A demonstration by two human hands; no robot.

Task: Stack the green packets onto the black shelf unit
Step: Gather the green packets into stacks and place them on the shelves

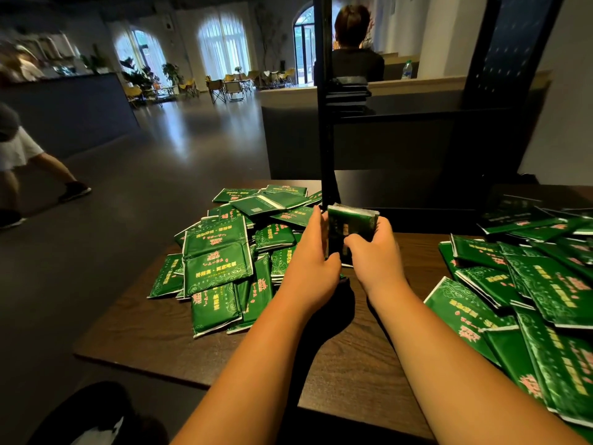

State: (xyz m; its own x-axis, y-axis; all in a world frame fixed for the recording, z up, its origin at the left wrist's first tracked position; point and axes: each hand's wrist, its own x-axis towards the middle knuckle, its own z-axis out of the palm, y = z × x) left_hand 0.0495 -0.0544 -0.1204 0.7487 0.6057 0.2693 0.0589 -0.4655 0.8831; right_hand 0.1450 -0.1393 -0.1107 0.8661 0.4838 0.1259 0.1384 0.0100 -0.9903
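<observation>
1. The black shelf unit stands at the far edge of the tabletop. One of its upright posts rises just behind the hands.
2. A heap of green packets sprawls over the right edge of the tabletop. A second loose heap covers the far left corner.
3. A short stack of dark packets already sits on a shelf, tight against the post and well above the tabletop.
4. A bundle of green packets is held upright over the middle of the tabletop, just in front of the post.
5. The left hand clamps the bundle's left side. The right hand grips its right side, thumb across the front.
6. The step in hand looks like squaring the bundle before it goes up. It would be best to tap the edges level while both hands press inward. The slick wrappers could fan out or slip, so the squeeze should stay even on the way up. The bundle should then land flat on the stack already there, with its edges matched.
7. The packets carry gold and pink characters within pale scrollwork. These are too blurred to read. One back-facing packet in the left heap shows a small square code.
</observation>
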